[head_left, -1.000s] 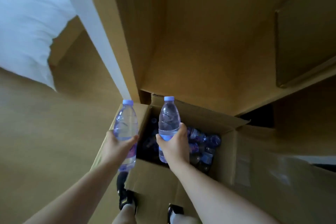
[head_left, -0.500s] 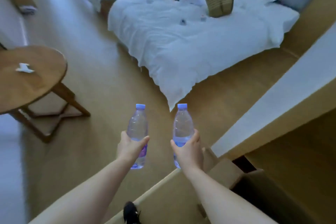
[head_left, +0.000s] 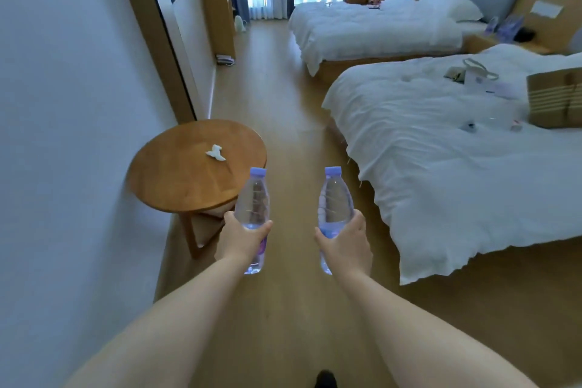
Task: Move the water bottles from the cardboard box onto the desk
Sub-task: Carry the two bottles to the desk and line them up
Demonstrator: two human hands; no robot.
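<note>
A: What fills the room, biggest first?

B: A pale wooden floor runs up the middle toward twelve o'clock; a white-quilted near bed lies at three o'clock, and a second white bed sits beyond it at one o'clock; a plain white wall takes the nine o'clock side.

A: And the table?

B: A round brown wooden table stands at ten o'clock against the wall; a small crumpled white tissue lies on its top.

A: The bottles?

B: Two, both upright, well apart, held over the floor; the left hand has its grip closed round the lower half of a clear plastic water bottle with a lilac cap, just beside the table's edge; the right hand has its grip wrapped round the second clear lilac-capped bottle at the same height.
</note>
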